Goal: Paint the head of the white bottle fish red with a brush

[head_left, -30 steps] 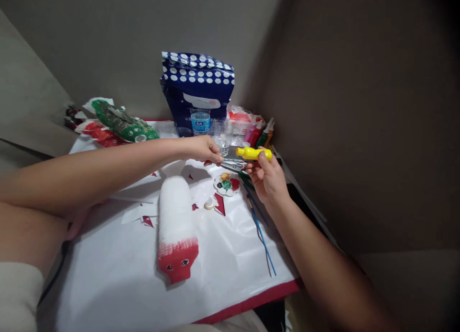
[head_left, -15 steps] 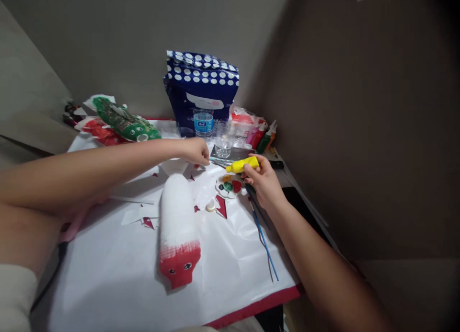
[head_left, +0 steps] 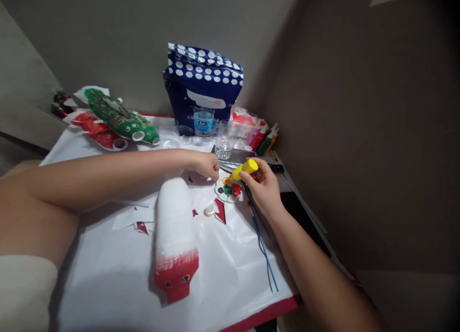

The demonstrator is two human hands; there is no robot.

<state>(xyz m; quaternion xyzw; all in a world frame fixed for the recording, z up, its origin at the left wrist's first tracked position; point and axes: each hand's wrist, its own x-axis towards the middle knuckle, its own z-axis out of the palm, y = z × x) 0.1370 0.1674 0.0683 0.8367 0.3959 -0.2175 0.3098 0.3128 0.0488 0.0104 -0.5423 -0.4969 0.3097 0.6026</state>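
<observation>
The mouth of the yellow bottle [head_left: 244,171] is hard to make out against the paint, and the curled fingers of the left hand [head_left: 207,166] hide whether anything is inside them. The bottle is gripped between the thumb and fingers of the right hand [head_left: 264,186], tilted base-up, its narrow end pointing down and left at the orange paint on the palette [head_left: 228,198]. The right arm, cut off at the bottom edge, reaches up and inward, while the left stretches across the table [head_left: 230,269], its hand closed just beside the palette.
</observation>
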